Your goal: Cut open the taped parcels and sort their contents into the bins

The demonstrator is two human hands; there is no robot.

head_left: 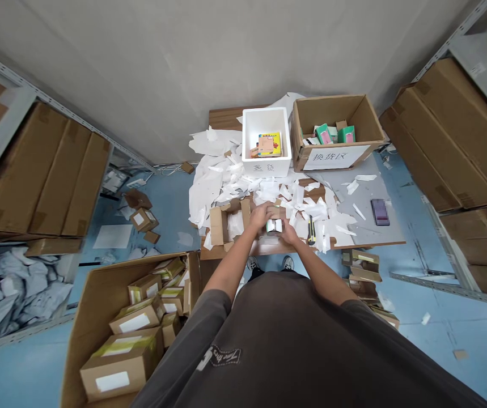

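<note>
You have the small box [274,226] at the table's [373,233] near edge, pinched in a 2-handed grip: your left hand [260,216] at its left and top, your right hand [288,232] at its right. Brown card [276,212] lies against its far side (you can't tell if they're joined). To your left, an open box [216,228] has its flaps up; the cutter [311,231] lies unheld at your right. Beyond, the white bin [266,168] and big carton [332,107] are partly filled. Judging progress, the small box is in hand, not set down; how much remains is unclear.
</note>
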